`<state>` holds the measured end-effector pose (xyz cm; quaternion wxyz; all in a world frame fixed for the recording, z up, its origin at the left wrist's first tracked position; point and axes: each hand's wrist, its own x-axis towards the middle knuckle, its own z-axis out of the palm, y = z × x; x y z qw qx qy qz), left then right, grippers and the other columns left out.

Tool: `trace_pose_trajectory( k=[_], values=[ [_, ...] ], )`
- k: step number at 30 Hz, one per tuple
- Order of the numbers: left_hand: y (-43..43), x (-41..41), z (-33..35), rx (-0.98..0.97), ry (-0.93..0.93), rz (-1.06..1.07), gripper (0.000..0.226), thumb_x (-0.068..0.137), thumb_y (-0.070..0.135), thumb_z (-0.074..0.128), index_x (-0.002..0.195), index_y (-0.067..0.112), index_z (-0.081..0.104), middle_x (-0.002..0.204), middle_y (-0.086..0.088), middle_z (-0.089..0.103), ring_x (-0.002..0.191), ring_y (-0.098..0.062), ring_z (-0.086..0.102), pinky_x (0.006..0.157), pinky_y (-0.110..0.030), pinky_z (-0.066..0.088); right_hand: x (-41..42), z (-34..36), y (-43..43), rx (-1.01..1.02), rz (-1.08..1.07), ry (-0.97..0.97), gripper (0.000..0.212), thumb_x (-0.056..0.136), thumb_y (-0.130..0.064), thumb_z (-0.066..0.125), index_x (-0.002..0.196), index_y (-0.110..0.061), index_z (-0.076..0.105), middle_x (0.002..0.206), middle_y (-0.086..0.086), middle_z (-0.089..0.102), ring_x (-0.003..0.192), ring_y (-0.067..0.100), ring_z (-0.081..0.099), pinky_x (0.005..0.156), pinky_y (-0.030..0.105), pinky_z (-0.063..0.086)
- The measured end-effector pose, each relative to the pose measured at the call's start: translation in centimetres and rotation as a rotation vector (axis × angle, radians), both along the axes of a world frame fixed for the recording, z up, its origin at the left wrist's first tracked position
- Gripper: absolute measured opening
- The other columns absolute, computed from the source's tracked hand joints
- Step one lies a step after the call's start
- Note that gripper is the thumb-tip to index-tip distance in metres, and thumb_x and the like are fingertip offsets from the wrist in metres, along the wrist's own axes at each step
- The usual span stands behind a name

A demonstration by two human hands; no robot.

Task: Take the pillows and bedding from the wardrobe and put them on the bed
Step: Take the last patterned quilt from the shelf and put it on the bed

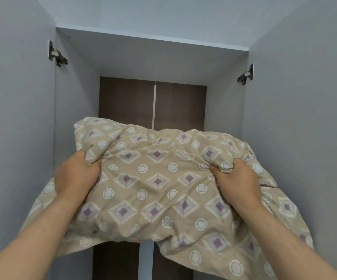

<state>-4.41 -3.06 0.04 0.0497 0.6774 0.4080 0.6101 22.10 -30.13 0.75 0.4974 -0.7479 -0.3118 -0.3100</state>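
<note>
From the head view, both arms reach up into the open wardrobe (153, 57), its two doors swung wide on metal hinges (57, 54). The left hand (76, 174) and right hand (236, 178) each clench a bunched fistful of the beige patterned pillow (157, 182), held up in front of the dark back panel (153, 102), its loose cover drooping below.

No readable text, no labels, no brands, no numbers, no signs anywhere in view

fingertips buried in pillow (155, 184) folds
</note>
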Motion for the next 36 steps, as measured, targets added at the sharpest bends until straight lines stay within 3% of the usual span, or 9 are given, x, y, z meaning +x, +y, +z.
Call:
trace_pose_trajectory(
  k=[9, 16, 20, 28, 32, 36],
  values=[
    [1.0, -1.7, -2.2, -0.02, -0.004, -0.136, 0.042, 0.083, 0.059, 0.051, 0.065, 0.022, 0.045, 0.058, 0.006, 0.046, 0.05, -0.017, 0.036, 0.047, -0.032, 0.026, -6.2, -1.1, -3.1, -0.007, -0.187, -0.004, 0.049, 0.066, -0.073, 0.056, 0.067, -0.026, 0.041, 0.06, -0.009, 0.054, 0.055, 0.012, 0.05, 0.045, 0.028, 0.031],
    [-2.6, -1.0, -5.2, -0.078, -0.026, -0.379, 0.038, 0.082, 0.054, 0.053, 0.064, 0.021, 0.045, 0.059, 0.001, 0.049, 0.054, -0.026, 0.042, 0.05, -0.034, 0.031, -12.7, -3.1, -9.9, -0.045, -0.366, -0.022, 0.044, 0.072, -0.067, 0.06, 0.07, -0.027, 0.043, 0.063, -0.011, 0.055, 0.057, 0.011, 0.05, 0.047, 0.029, 0.035],
    [-7.6, 0.4, -6.9, -0.125, -0.031, -0.557, 0.036, 0.084, 0.055, 0.053, 0.067, 0.024, 0.049, 0.061, 0.0, 0.053, 0.054, -0.02, 0.045, 0.049, -0.033, 0.033, -16.0, -3.5, -16.2, -0.075, -0.505, -0.011, 0.044, 0.074, -0.066, 0.059, 0.072, -0.024, 0.046, 0.065, -0.008, 0.057, 0.06, 0.017, 0.054, 0.054, 0.037, 0.045],
    [-20.6, 2.5, -8.3, -0.143, 0.005, -0.865, 0.032, 0.084, 0.056, 0.053, 0.073, 0.026, 0.052, 0.065, 0.006, 0.053, 0.062, -0.026, 0.048, 0.056, -0.037, 0.039, -24.0, -5.5, -31.1, -0.064, -0.802, 0.012, 0.04, 0.076, -0.061, 0.061, 0.071, -0.026, 0.044, 0.063, -0.011, 0.056, 0.057, 0.011, 0.052, 0.049, 0.032, 0.039],
    [-29.1, 3.1, -7.7, -0.107, 0.021, -0.994, 0.034, 0.084, 0.053, 0.053, 0.075, 0.021, 0.054, 0.069, -0.003, 0.056, 0.067, -0.032, 0.051, 0.058, -0.04, 0.043, -29.6, -5.9, -39.3, -0.04, -0.958, 0.016, 0.04, 0.075, -0.061, 0.063, 0.071, -0.025, 0.045, 0.062, -0.012, 0.057, 0.057, 0.01, 0.052, 0.048, 0.032, 0.036],
    [-39.4, 1.7, -7.1, -0.068, 0.04, -1.144, 0.037, 0.084, 0.051, 0.055, 0.067, 0.018, 0.05, 0.058, 0.001, 0.048, 0.057, -0.031, 0.046, 0.053, -0.037, 0.041, -37.6, -6.0, -47.9, -0.04, -1.13, 0.012, 0.045, 0.074, -0.065, 0.062, 0.071, -0.024, 0.044, 0.064, -0.007, 0.057, 0.06, 0.021, 0.053, 0.053, 0.037, 0.04]
  ],
)
